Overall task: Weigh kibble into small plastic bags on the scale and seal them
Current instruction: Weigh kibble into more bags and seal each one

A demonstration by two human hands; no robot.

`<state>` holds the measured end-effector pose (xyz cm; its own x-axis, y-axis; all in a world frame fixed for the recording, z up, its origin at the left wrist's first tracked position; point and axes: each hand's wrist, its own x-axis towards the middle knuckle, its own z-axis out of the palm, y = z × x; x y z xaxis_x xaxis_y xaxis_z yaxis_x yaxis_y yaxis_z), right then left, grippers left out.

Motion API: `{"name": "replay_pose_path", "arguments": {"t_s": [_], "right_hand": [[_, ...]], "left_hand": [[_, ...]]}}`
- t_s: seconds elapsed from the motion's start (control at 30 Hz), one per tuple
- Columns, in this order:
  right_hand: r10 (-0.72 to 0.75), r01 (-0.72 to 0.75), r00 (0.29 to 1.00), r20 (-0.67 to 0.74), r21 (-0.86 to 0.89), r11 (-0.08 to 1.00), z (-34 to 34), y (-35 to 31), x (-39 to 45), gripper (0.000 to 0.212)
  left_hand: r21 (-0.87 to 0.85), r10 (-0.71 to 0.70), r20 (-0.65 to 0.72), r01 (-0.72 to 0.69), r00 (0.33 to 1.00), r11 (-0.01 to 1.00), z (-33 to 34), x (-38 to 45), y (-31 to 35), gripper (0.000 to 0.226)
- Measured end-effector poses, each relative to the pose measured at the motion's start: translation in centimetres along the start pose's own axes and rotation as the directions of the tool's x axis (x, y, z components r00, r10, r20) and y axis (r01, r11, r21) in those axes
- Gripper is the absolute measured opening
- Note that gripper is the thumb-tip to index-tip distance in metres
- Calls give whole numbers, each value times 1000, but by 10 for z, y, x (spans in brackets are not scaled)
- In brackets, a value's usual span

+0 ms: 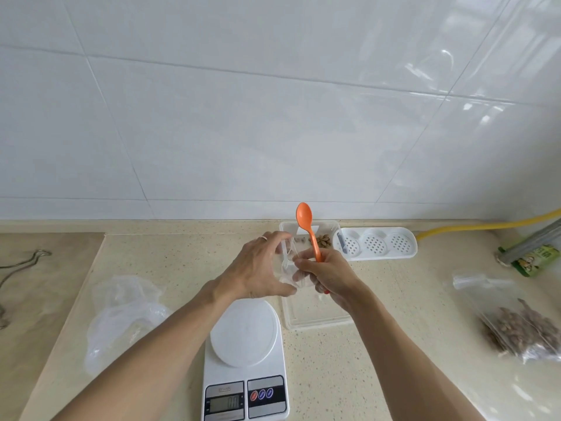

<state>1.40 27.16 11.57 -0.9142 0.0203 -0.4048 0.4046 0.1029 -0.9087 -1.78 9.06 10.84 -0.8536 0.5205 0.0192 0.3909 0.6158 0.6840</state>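
Both hands hold a small clear plastic bag (pixel 288 268) in the air above the far end of the white scale (pixel 246 357) and the near edge of a clear tray (pixel 315 322). My left hand (pixel 258 268) pinches the bag's left side. My right hand (pixel 328 275) grips an orange spoon (pixel 308 226), bowl pointing up, and its fingers also touch the bag. A little brown kibble (pixel 323 240) lies at the tray's far end. The scale's platform is bare.
Filled clear bags of kibble (pixel 516 326) lie at the right. A heap of empty clear bags (pixel 121 311) lies left of the scale. A white perforated holder (pixel 379 246) sits behind the tray, a green packet (pixel 537 259) far right, and metal wire (pixel 18 265) far left.
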Motion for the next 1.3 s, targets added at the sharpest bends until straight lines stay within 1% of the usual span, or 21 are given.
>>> {"name": "replay_pose_path", "arguments": {"t_s": [0.1, 0.17, 0.3, 0.37, 0.47, 0.53, 0.63, 0.7, 0.73, 0.8, 0.83, 0.87, 0.9, 0.93, 1.0, 1.03, 1.07, 1.1, 1.13, 1.23, 1.3], "right_hand": [[-20, 20, 1000, -10, 18, 1000, 2, 2, 3, 10], [-37, 37, 996, -82, -6, 999, 2, 4, 6, 8], [10, -31, 977, -212, -97, 995, -6, 6, 12, 20], [-9, -47, 970, -244, -220, 974, -18, 11, 18, 23], [-113, -49, 948, -297, -488, 872, -36, 20, 27, 22], [-202, -16, 907, -369, -509, 860, -45, 25, 29, 22], [-278, 40, 783, -557, -401, 915, -56, 25, 28, 34], [-320, 70, 700, -639, -384, 921, -65, 26, 32, 28], [-339, 76, 676, -655, -395, 916, -69, 26, 36, 24], [-415, 99, 667, -619, -479, 872, -77, 27, 44, 19], [-493, 129, 668, -557, -566, 814, -80, 28, 49, 16], [-591, 167, 660, -463, -677, 717, -82, 28, 53, 12], [-676, 193, 652, -345, -786, 588, -85, 29, 58, 8], [-715, 188, 659, -235, -869, 458, -88, 29, 63, 6], [-687, 130, 720, -94, -955, 268, -93, 30, 71, 13], [-656, 112, 752, -59, -970, 216, -95, 32, 73, 18], [-632, 105, 773, -49, -973, 204, -95, 32, 73, 19], [-620, 109, 782, -59, -967, 230, -96, 34, 72, 17], [-604, 107, 791, -97, -950, 293, -97, 35, 71, 14], [-515, 78, 820, -252, -841, 536, -97, 38, 66, 16], [-389, 56, 860, -332, -695, 717, -97, 40, 66, 16]], "left_hand": [[0, 0, -40, 0, 999, 1000, 3, 2, -5, 92], [54, -16, -66, 19, 998, 998, 3, 4, -4, 91], [162, -57, -110, 75, 992, 984, 3, 11, -15, 93], [178, -81, -112, 100, 990, 979, 6, 16, -27, 96], [192, -109, -111, 129, 988, 973, 10, 24, -38, 103], [214, -114, -117, 137, 987, 967, 14, 30, -43, 108], [213, -130, -135, 157, 982, 964, 21, 41, -50, 110], [212, -132, -154, 163, 979, 963, 27, 48, -55, 107], [211, -130, -165, 164, 978, 964, 30, 52, -58, 104], [207, -127, -178, 163, 976, 965, 36, 61, -61, 102], [205, -128, -178, 164, 976, 965, 39, 66, -62, 102], [206, -125, -180, 161, 976, 965, 41, 70, -63, 103], [213, -116, -181, 154, 977, 965, 44, 74, -65, 103], [226, -104, -180, 144, 978, 963, 47, 77, -66, 102], [254, -84, -171, 126, 982, 959, 51, 80, -67, 102], [261, -78, -170, 122, 982, 958, 51, 81, -68, 101], [265, -77, -173, 121, 982, 957, 52, 82, -70, 102], [267, -78, -176, 124, 981, 956, 51, 82, -71, 102], [268, -81, -176, 127, 981, 955, 51, 83, -73, 103], [286, -83, -165, 129, 983, 949, 48, 86, -78, 102], [300, -85, -159, 130, 984, 945, 48, 88, -80, 100]]}}
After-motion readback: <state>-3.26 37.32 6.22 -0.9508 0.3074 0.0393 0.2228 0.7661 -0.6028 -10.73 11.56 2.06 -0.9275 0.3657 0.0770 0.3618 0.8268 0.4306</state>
